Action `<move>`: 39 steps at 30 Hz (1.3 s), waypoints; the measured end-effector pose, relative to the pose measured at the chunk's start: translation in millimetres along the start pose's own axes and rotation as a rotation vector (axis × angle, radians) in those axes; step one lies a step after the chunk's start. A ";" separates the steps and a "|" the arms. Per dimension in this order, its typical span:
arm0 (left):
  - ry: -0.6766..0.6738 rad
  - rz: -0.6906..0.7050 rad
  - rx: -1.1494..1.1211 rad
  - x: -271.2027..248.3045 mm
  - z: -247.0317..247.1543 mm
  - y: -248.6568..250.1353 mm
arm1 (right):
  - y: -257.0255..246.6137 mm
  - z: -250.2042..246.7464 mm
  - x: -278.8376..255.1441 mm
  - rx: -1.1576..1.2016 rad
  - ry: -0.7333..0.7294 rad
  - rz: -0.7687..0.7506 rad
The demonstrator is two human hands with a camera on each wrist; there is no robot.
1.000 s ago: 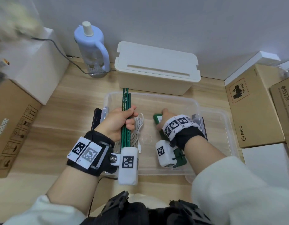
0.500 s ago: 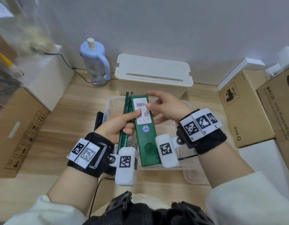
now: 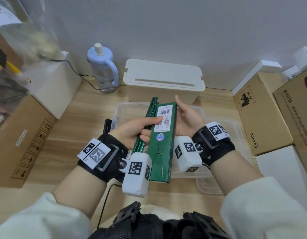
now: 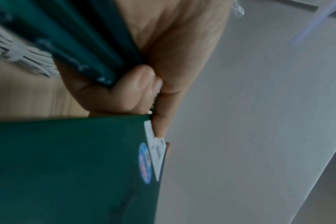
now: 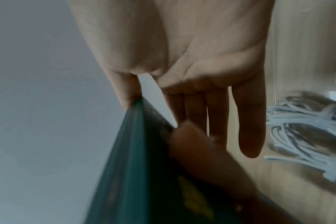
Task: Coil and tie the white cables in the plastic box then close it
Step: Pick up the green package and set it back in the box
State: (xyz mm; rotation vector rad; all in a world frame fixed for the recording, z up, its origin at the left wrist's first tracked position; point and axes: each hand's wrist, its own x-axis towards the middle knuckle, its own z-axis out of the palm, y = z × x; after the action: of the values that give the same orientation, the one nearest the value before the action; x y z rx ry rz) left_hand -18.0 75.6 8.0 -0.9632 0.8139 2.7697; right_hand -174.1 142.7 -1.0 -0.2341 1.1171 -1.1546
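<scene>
Nearest, above the plastic box (image 3: 238,135), the left hand (image 3: 133,130) clamps a bundle of green pencils (image 3: 150,111), thumb pressing the green carton (image 3: 164,140) beside them. The right hand (image 3: 187,116) lies flat under the carton's far side, fingers straight, thumb on its edge; likely lifting clutter clear. Below, in the box, the white cables (image 5: 301,133) lie looped. Behind the box stands a cream bin (image 3: 163,85).

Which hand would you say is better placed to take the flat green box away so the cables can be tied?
Probably the right hand: it lies open along the green box, while the left hand already grips the green pencils, thumb on the box's label.
</scene>
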 end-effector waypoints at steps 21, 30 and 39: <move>0.262 0.212 0.010 26.2 -5.9 -17.2 | -6.4 -8.3 -11.4 0.012 0.066 -0.112; 0.556 0.621 -0.455 31.6 -18.1 6.7 | -1.8 34.1 -23.2 -1.274 0.228 -0.530; 0.510 0.794 -0.462 21.8 -0.3 4.5 | 23.9 45.0 -21.3 -1.429 0.055 -0.331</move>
State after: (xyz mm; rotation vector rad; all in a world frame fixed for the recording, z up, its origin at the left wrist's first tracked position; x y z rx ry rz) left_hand -36.3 69.9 -3.2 -1.8177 0.7305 3.5395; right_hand -123.1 154.0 17.2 -1.5232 1.8335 -0.4249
